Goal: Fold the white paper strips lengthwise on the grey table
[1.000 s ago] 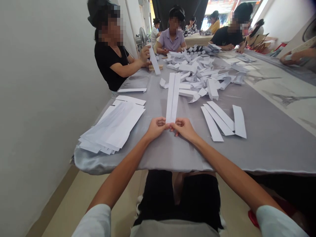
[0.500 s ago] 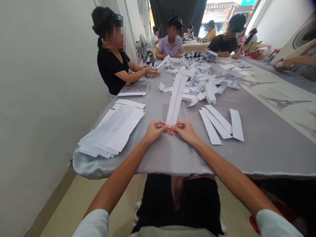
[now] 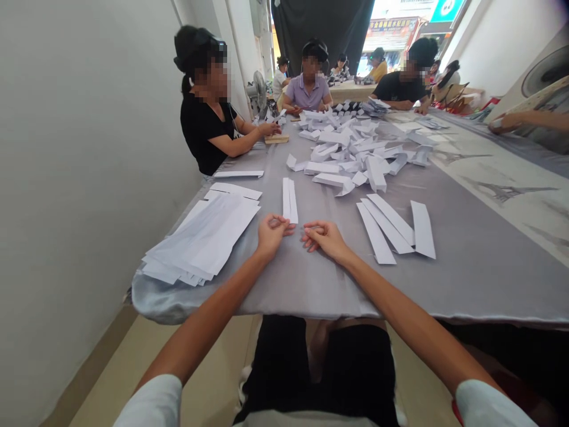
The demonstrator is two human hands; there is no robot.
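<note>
A narrow folded white paper strip (image 3: 290, 198), creased along its length, points away from me over the grey tablecloth. My left hand (image 3: 273, 235) is closed on its near end, thumb and fingers pinching it. Just to the right, my right hand (image 3: 324, 238) is apart from the paper, its fingers slightly curled and spaced, with nothing in them. Left of my hands lies a stack of flat white paper sheets (image 3: 204, 234). To the right rest several folded white paper strips (image 3: 386, 228).
A large heap of folded white paper pieces (image 3: 351, 148) covers the table's middle. A co-worker in black (image 3: 208, 127) sits at the left edge near a small wooden block (image 3: 277, 139). Other people sit at the far side. A white wall (image 3: 80, 148) stands close on my left.
My right hand has let go of the paper and moved slightly right. The strip has shifted left with my left hand and looks shorter and narrower.
</note>
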